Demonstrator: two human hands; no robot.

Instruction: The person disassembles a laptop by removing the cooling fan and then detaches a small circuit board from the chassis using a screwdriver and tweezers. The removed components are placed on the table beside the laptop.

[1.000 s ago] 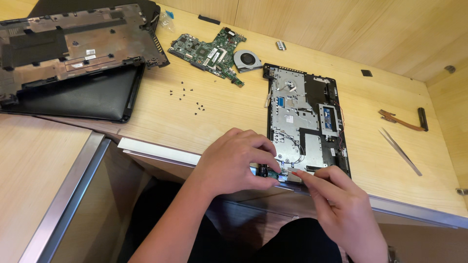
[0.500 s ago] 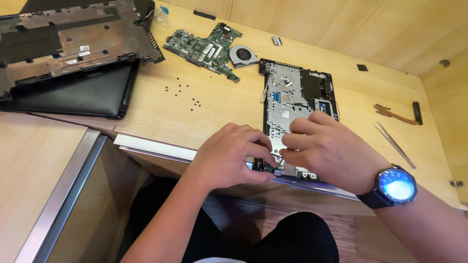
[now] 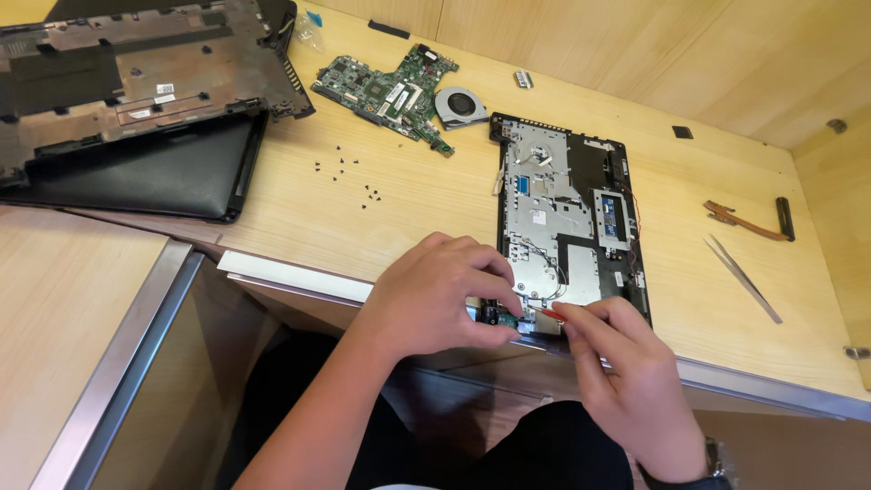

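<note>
I see left hand fingers pinching small green circuit board at laptop chassis near edge; right hand gripping red-tipped tool. Board light, stiff, fragile; hold edges.

On the wooden tabletop lie a green circuit board, a round fan, scattered black screws, metal tweezers, a copper heat pipe and a black laptop cover.
</note>
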